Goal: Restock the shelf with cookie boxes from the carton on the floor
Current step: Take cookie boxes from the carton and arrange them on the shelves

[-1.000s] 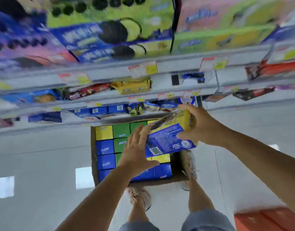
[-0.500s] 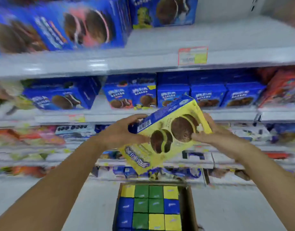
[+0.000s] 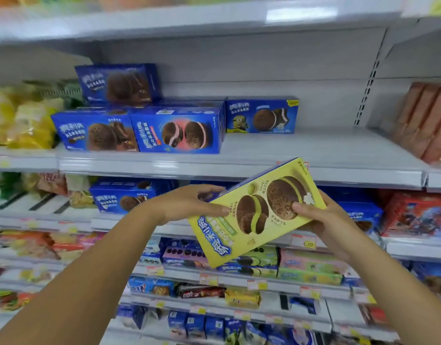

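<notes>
1. Head view: The person is holding one yellow cookie box [image 3: 258, 214] with both hands, out in front of the shelves. The box is tilted, with its right end higher than its left end.
2. The left hand [image 3: 192, 204] is pinching the box's upper left edge, with the thumb on the front. The right hand [image 3: 321, 220] is pinching the right end, thumb lying on the cookie picture. Each grip is pressed onto the box.
3. The shelf [image 3: 326, 150] just above the box is holding blue cookie boxes [image 3: 177, 130] on its left part. One more blue box [image 3: 261, 115] is standing farther back, in the middle. The right part of this shelf is looking bare.
4. Brown packs [image 3: 423, 120] are sitting at the far right end of that shelf.
5. The carton on the floor is not showing here.
6. I think the step is carrying the box up to the shelf. It is not on the shelf yet.
7. Next, I think the hands need to lift the box higher, turn it level, and slide it into the bare spot beside the blue boxes, without bumping them.
</notes>
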`<action>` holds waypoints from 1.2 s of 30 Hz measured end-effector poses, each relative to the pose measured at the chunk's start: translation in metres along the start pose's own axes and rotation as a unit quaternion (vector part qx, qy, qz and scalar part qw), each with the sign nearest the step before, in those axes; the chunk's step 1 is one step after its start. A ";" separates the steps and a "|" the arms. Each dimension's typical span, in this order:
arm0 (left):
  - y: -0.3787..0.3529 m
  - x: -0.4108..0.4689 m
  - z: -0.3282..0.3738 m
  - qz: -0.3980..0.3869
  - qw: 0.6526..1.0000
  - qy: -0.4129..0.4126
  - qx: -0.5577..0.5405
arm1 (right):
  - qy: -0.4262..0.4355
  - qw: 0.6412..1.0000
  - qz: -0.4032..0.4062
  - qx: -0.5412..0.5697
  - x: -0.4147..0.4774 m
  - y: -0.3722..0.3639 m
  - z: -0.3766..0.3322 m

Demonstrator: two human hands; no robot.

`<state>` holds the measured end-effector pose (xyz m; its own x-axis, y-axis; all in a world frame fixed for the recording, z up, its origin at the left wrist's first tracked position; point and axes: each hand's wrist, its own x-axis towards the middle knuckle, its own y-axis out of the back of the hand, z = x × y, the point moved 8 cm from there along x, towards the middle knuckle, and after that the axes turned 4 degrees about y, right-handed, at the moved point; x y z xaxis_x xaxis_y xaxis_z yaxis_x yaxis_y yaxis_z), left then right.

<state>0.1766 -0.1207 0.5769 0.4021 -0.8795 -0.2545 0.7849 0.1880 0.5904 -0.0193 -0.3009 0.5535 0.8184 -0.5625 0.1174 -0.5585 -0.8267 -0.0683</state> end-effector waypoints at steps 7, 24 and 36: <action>0.030 0.005 0.031 0.033 0.998 -0.033 0.043 | 0.007 0.992 -0.021 -0.122 0.011 0.007 -0.032; 0.097 0.073 0.041 0.463 0.818 -0.106 0.324 | 0.153 0.954 0.130 -0.225 0.154 0.052 -0.120; 0.088 0.091 0.033 0.517 0.770 -0.115 0.356 | 0.112 0.917 0.102 -0.368 0.232 0.077 -0.108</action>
<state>0.2668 -0.1987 0.6304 0.4806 -0.4894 0.7277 -0.3897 0.6242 0.6771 0.1123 -0.4942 0.6828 0.6845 -0.6209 0.3821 -0.7043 -0.4278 0.5665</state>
